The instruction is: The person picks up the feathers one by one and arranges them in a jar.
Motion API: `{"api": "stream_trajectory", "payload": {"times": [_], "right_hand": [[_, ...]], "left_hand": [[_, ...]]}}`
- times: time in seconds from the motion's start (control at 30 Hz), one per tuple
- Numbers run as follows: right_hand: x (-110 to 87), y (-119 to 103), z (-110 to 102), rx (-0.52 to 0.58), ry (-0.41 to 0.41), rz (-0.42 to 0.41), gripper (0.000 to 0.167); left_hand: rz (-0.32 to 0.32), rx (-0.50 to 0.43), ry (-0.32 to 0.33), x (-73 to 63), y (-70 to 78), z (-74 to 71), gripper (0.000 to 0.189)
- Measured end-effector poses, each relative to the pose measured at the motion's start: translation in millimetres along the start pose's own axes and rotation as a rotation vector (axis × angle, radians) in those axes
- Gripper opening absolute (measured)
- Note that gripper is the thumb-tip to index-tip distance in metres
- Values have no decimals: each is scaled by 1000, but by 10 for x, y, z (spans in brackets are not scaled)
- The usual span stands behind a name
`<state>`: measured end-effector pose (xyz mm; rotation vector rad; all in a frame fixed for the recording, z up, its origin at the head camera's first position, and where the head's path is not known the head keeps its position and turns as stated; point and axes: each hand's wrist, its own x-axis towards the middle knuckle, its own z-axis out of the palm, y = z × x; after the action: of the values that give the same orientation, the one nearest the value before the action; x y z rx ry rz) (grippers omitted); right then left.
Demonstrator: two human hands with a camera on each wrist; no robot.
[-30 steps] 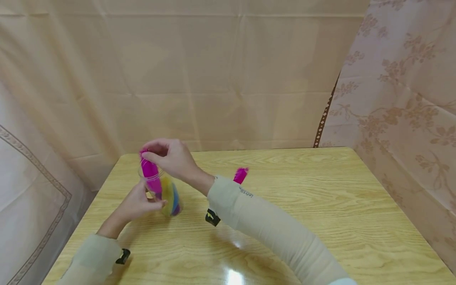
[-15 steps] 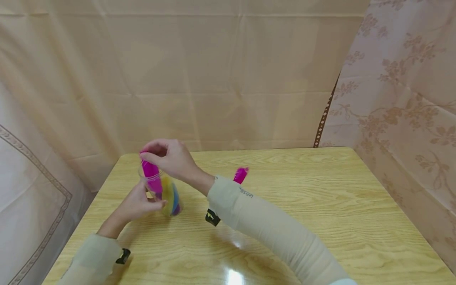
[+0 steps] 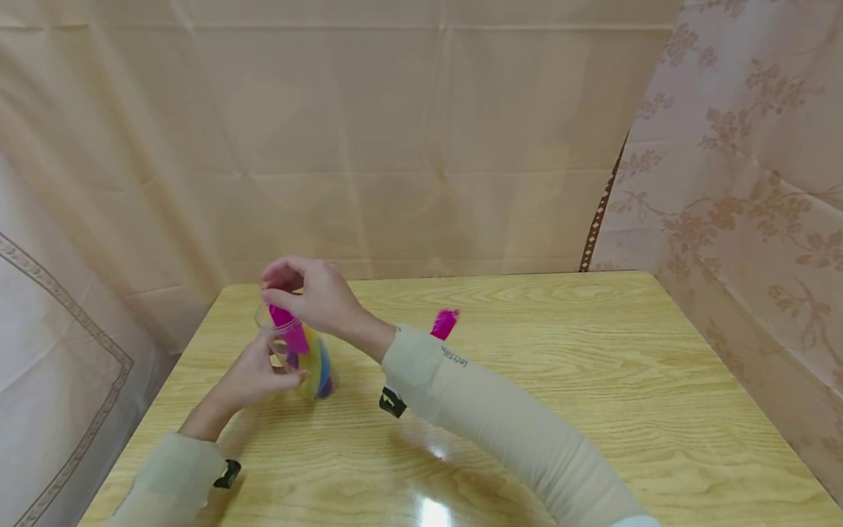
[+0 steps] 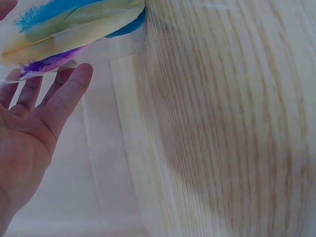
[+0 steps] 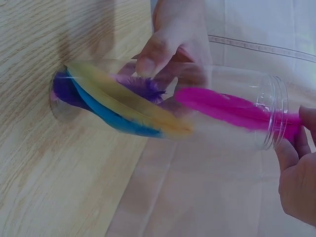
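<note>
My left hand (image 3: pixel 250 377) grips a clear plastic jar (image 5: pixel 232 138) around its side, thumb and fingers curled against the wall. Inside the jar lie a yellow feather (image 5: pixel 121 98), a blue feather (image 5: pixel 111 118) and purple feathers (image 5: pixel 71 94). A bright pink feather (image 5: pixel 217 106) reaches through the mouth, its vane mostly within the jar. At the rim, my right hand (image 3: pixel 319 293) pinches this feather's outer end between thumb and fingers. The left wrist view shows the left palm (image 4: pixel 22 153) beside the jar, with part of the jar cut off by the frame.
Another pink feather (image 3: pixel 445 322) lies on the wooden table (image 3: pixel 593 366), partly hidden behind the right sleeve (image 3: pixel 487 395). Beige curtain cloth (image 3: pixel 395 146) hangs behind the table. Patterned cloth (image 3: pixel 757 183) hangs on the right and white cloth (image 3: pixel 59 366) on the left.
My right hand and the pink feather have shifted slightly to the right, with the feather's upper end now lower, nearer the rim. The left hand and jar have stayed nearly still.
</note>
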<state>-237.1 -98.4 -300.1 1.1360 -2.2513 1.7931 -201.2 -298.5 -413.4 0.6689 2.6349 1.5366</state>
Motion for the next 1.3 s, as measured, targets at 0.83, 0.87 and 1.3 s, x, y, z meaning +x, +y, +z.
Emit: {"api": "stream_trajectory", "payload": {"times": [0.83,0.87,1.3], "right_hand": [[-12,32,-20,-38,17,-17,16],[-18,39,-20,-27,31,-16,15],[-43,284,-510,43,192,20,24]], "left_hand": [[-65,148,43,-23,19,5,69],[-66,145,44,-25,14,7,69],[-68,131,58,-15,13,19,69]]}}
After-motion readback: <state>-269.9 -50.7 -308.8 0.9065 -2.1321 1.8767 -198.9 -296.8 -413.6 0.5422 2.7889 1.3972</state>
